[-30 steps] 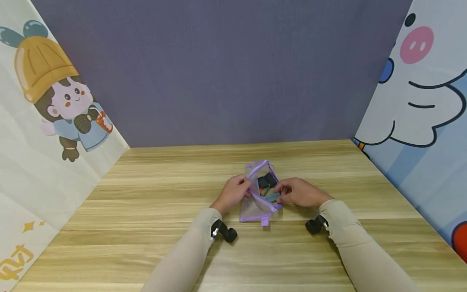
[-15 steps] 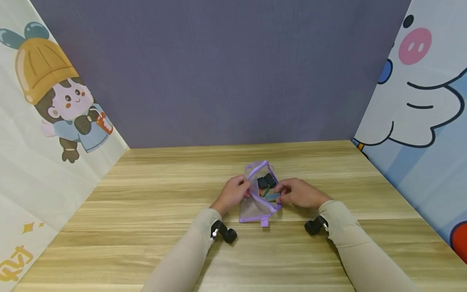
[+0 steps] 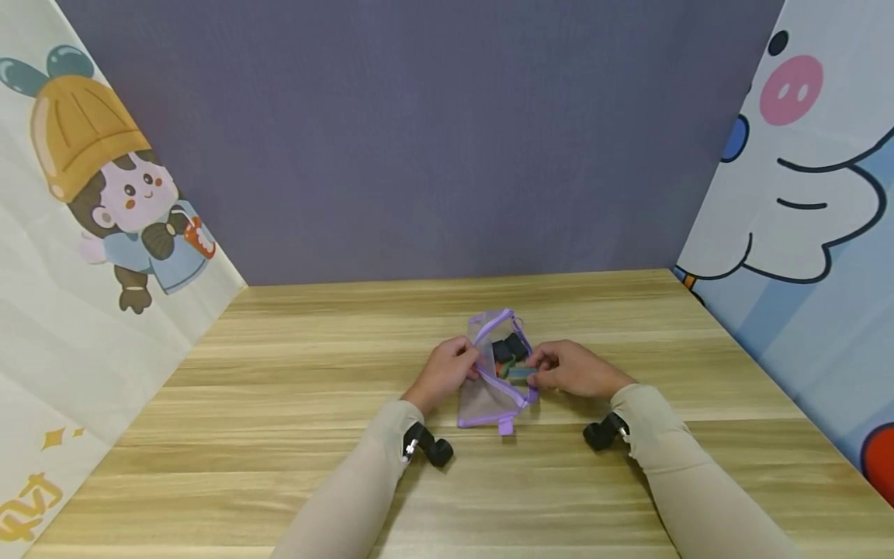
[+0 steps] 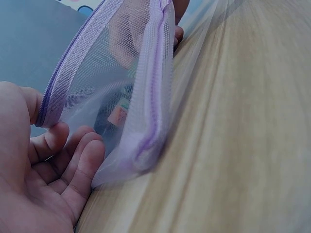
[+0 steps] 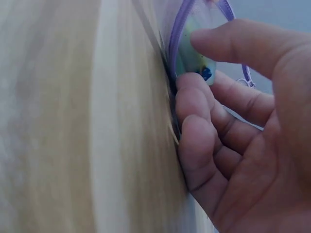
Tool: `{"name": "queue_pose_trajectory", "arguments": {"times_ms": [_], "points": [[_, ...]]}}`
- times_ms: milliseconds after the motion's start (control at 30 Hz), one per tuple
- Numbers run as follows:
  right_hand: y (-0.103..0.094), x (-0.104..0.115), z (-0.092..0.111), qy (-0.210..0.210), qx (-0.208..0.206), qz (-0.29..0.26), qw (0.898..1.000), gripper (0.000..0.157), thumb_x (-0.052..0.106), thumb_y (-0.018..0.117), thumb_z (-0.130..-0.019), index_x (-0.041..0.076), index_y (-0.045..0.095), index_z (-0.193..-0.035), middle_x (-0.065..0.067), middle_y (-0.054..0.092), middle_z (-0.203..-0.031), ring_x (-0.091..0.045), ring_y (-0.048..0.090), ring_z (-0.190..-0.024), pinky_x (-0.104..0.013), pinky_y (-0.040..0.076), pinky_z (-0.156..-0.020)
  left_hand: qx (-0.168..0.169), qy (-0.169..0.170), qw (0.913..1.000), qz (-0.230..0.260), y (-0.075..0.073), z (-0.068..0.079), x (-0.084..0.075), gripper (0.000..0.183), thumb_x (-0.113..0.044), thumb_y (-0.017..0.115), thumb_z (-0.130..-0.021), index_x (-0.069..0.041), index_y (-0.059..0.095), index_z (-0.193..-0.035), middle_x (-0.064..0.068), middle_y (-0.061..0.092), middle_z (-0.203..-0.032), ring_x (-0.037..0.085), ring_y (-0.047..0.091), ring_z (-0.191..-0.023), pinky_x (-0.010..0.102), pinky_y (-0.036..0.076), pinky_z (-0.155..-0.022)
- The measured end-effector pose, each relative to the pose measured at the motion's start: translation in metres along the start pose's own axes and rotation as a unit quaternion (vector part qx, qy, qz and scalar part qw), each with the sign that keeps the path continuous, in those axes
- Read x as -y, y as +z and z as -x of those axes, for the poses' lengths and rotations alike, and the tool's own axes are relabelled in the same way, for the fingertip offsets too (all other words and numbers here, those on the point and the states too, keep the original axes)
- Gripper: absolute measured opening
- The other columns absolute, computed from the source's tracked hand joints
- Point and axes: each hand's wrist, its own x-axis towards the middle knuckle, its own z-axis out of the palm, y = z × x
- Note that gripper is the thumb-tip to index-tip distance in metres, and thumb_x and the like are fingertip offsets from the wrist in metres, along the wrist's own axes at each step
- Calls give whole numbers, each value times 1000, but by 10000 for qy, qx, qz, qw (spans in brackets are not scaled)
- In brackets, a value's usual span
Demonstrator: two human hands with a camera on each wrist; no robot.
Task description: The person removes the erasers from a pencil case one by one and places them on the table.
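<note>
A mesh zip pouch with purple trim lies on the table, its zipper undone and its mouth spread wide. My left hand pinches the zipper edge on the pouch's left side; in the left wrist view its thumb and index finger grip the purple zip tape. At the right side of the mouth, my right hand pinches a small flat blue-green piece. The right wrist view shows this piece pale green with a dark blue spot, partly hidden by the thumb. Two black blocks and small green and orange things lie inside the pouch.
The wood-grain table spreads around the pouch. A grey-purple panel stands at the back, with cartoon-printed sheets on the left and right. Black camera mounts sit on both wrists.
The blue-green piece in my right hand has tilted to lie more level and shifted slightly. My left hand keeps its grip on the pouch edge.
</note>
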Motion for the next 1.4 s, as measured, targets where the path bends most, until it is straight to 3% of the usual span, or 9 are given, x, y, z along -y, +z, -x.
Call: {"name": "queue_pose_trajectory", "arguments": {"times_ms": [933,1400], "points": [[-1,-5,-2,170,-189,-319,9992,25,17,71,-92,1,66,-110,-8,65,-85,-19,57,-67,-29,50,-55,15,10,10000,69,1,1,-1,18,-17,56,-94,-6,61,-81,5,69,-87,18,68,-73,28,53,-65],[-1,-5,-1,285,-218,-753,9965,26,14,70,-93,-3,62,-111,-12,65,-89,-21,59,-71,-29,50,-56,11,-6,10000,16,0,2,-3,18,-16,55,-94,-5,62,-82,5,68,-85,18,67,-72,27,52,-61]]}}
